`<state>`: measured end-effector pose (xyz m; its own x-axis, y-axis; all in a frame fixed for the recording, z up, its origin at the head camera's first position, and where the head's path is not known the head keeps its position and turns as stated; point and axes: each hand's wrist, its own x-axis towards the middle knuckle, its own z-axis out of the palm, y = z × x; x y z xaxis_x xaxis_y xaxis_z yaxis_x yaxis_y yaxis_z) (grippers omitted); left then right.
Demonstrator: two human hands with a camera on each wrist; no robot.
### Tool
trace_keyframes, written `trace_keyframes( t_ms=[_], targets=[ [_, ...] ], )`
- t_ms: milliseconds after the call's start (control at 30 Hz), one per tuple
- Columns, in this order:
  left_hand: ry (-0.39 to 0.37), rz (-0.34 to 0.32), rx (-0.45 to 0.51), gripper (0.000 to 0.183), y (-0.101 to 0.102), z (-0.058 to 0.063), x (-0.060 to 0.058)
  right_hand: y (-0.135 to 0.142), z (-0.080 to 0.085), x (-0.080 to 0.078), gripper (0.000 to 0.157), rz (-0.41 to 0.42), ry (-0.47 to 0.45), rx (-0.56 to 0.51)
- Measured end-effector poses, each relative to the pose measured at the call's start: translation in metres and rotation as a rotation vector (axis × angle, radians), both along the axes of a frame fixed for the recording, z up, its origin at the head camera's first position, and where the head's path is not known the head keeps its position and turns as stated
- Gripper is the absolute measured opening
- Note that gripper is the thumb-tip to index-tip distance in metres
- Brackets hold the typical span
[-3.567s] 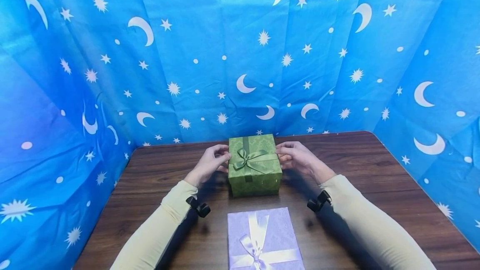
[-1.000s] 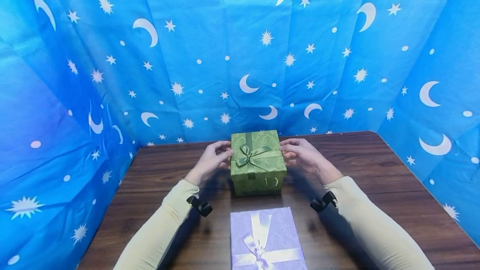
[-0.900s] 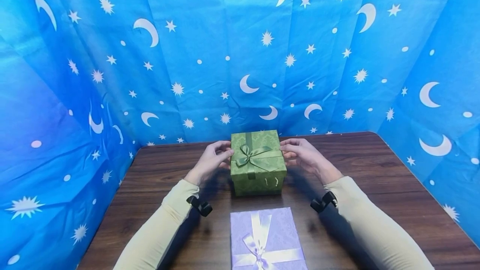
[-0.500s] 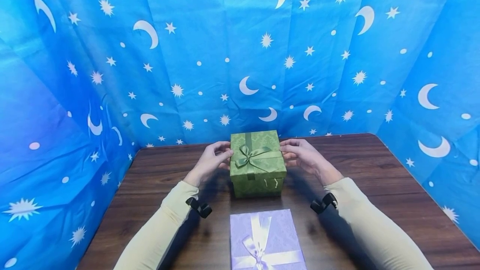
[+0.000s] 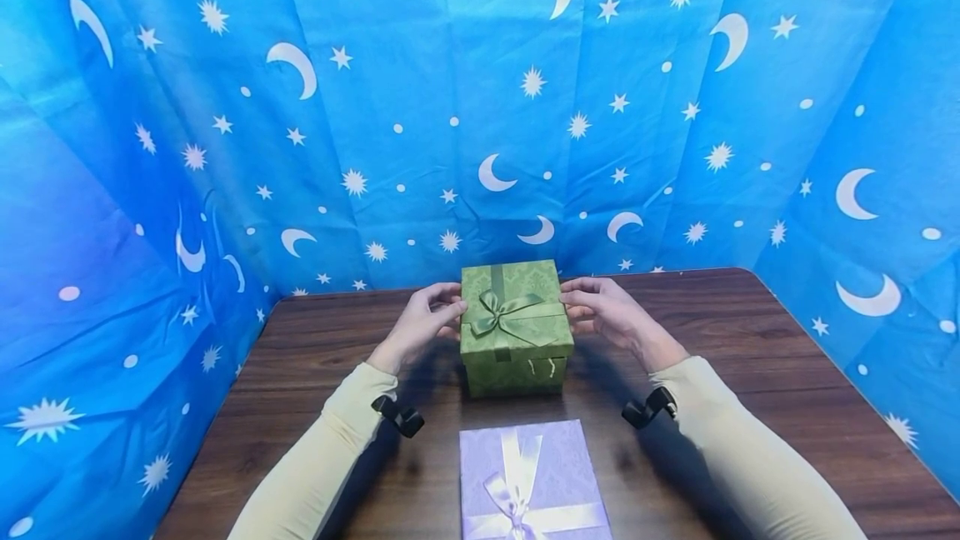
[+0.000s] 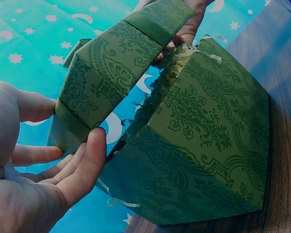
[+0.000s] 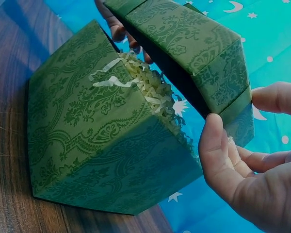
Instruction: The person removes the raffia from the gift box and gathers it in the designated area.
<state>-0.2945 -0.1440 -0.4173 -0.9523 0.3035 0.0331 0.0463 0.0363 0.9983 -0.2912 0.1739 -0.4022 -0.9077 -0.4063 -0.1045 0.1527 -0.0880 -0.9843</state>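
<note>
Left hand [image 5: 422, 325]: pinching the green lid [image 5: 525, 277] by one side
Right hand [image 5: 611, 315]: pinching the opposite side
Green box [image 5: 513, 377]: sitting just below, trailing pale shreds [image 7: 148, 80]
Purple box [image 5: 558, 465]: lying nearer

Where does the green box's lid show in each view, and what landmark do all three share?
Head: lid just below and right of centre.
Left wrist: lid at upper left.
Right wrist: lid at upper right.
Shared landmark: the green box body.
</note>
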Motion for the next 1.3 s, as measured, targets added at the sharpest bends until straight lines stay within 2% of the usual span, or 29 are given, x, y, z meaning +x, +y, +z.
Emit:
trace_keyframes(
  t_ms=[367, 967, 1300],
  targets=[
    [-0.009, 0.007, 0.005, 0.051, -0.0002, 0.0026, 0.0023, -0.0004, 0.0029, 0.0030, 0.043, -0.004, 0.023, -0.003],
    [0.023, 0.024, 0.035, 0.050, 0.0009, 0.0015, 0.0039, -0.0010, 0.0048, 0.0046, 0.044, -0.051, 0.096, 0.028],
    [0.051, 0.029, 0.030, 0.052, 0.0009, 0.0048, 0.0036, -0.0004, 0.0084, 0.0049, 0.047, -0.044, 0.128, 0.059]
  ],
)
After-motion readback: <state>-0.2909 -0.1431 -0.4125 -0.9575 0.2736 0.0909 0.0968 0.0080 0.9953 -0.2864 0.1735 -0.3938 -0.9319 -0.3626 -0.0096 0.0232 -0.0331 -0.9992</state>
